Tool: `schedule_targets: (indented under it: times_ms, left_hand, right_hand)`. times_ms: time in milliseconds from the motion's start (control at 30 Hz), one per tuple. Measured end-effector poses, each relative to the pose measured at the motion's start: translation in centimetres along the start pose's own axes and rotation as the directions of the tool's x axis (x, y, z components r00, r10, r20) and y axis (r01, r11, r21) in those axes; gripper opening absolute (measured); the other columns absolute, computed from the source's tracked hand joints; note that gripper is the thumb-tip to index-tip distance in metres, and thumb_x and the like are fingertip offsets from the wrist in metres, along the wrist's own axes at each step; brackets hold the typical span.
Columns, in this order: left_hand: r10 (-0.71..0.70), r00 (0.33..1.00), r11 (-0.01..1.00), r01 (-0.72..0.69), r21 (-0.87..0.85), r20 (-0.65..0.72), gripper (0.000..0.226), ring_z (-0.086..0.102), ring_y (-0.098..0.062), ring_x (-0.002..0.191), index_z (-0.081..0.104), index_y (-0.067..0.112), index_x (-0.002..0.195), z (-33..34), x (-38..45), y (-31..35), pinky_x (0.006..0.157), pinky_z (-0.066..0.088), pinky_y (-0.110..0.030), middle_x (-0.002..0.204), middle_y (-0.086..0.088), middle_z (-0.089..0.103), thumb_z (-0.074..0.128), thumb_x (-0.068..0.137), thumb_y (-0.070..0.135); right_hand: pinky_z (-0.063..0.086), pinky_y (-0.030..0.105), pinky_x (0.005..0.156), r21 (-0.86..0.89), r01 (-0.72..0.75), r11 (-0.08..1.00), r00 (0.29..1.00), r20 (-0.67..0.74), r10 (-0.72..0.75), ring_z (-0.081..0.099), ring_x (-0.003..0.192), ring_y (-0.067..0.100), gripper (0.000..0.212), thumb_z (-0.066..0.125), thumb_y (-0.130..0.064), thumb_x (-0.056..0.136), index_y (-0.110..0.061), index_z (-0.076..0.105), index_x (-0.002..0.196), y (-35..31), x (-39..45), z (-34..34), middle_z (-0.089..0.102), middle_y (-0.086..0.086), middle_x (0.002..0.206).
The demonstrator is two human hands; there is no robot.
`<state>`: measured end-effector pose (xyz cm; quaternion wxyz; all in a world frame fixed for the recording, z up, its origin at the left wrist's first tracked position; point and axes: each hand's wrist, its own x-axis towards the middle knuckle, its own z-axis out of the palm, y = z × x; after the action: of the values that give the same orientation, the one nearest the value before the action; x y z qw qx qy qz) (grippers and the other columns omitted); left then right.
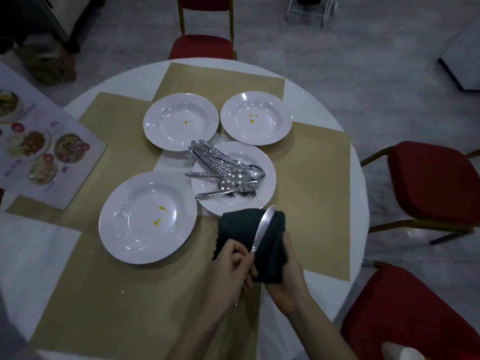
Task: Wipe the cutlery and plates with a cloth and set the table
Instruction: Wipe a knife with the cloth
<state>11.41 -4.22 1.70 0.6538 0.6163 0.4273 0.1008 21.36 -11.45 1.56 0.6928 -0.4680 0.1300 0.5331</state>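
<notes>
My left hand point(232, 268) grips the handle of a table knife point(263, 226), whose blade lies across a dark cloth point(249, 237). My right hand point(288, 276) holds that cloth from underneath at the table's near side. Three white plates with orange specks stand on brown placemats: one near left point(122, 229), one far left point(155, 118), one far right point(275, 131). A fourth white plate point(267, 162) in the middle carries a pile of spoons and forks point(223, 172).
The round white table point(46, 268) is ringed by red chairs: one at the far side point(202, 45), two at the right point(436, 183). A printed food menu point(39, 149) lies at the left edge. Bare brown placemat point(117, 307) spreads near me.
</notes>
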Motion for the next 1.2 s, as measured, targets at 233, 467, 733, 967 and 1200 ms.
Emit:
schedule_targets:
  times_ms: [233, 467, 733, 967, 1200]
  left_hand:
    - [-0.097, 0.995, 0.995, 0.097, 0.023, 0.0, 0.008, 0.048, -0.013, 0.041, 0.05, 0.002, 0.088, 0.1, -2.3, -1.8, 0.039, 0.036, -0.023, 0.055, -0.009, 0.056, 0.048, 0.096, 0.002]
    - [-0.131, 0.991, 0.991, 0.13, 0.027, 0.012, 0.02, 0.045, -0.007, 0.047, 0.051, 0.01, 0.079, -0.4, -4.0, -2.4, 0.045, 0.033, -0.014, 0.055, -0.002, 0.053, 0.053, 0.098, 0.018]
    - [-0.055, 0.997, 0.998, 0.055, 0.0, -0.047, 0.013, 0.051, -0.005, 0.05, 0.058, 0.012, 0.086, 0.0, -3.2, -1.4, 0.045, 0.036, -0.015, 0.061, 0.001, 0.059, 0.052, 0.096, 0.01]
    - [-0.045, 0.999, 0.998, 0.046, -0.037, 0.02, 0.014, 0.053, -0.011, 0.051, 0.062, 0.008, 0.089, -0.8, -4.2, -1.4, 0.045, 0.038, -0.019, 0.069, -0.01, 0.066, 0.053, 0.097, 0.015]
    - [-0.073, 0.997, 0.996, 0.072, -0.049, -0.038, 0.015, 0.052, -0.009, 0.048, 0.061, 0.006, 0.084, -1.3, -4.7, -1.7, 0.044, 0.039, -0.018, 0.062, -0.004, 0.063, 0.052, 0.096, 0.007]
  right_hand:
    - [0.057, 0.035, 0.061, -0.372, 0.125, 0.92, 0.984, -0.069, -0.162, 0.069, 0.089, 0.037, 0.033, 0.062, -0.026, 0.092, -0.001, 0.063, 0.112, 2.4, 1.1, -0.2, 0.071, 0.021, 0.102]
    - [0.059, 0.031, 0.066, -0.218, 0.108, 0.97, 0.955, -0.249, -0.163, 0.07, 0.095, 0.027, 0.029, 0.064, -0.02, 0.091, -0.001, 0.063, 0.114, 2.5, 2.1, 0.1, 0.072, 0.014, 0.104]
    - [0.057, 0.036, 0.07, -0.383, 0.155, 0.911, 0.953, -0.184, -0.24, 0.07, 0.091, 0.031, 0.03, 0.065, -0.027, 0.091, 0.0, 0.066, 0.106, 2.6, 1.8, 0.6, 0.074, 0.015, 0.096]
    - [0.058, 0.036, 0.078, -0.303, 0.215, 0.928, 0.945, -0.177, -0.277, 0.07, 0.095, 0.025, 0.027, 0.064, -0.023, 0.091, -0.002, 0.066, 0.108, 1.2, 1.3, 0.9, 0.074, 0.011, 0.1]
    - [0.055, 0.049, 0.087, -0.423, 0.179, 0.888, 0.961, -0.116, -0.249, 0.07, 0.096, 0.029, 0.019, 0.066, -0.024, 0.09, -0.009, 0.067, 0.102, 3.7, 0.1, 0.7, 0.074, 0.011, 0.099]
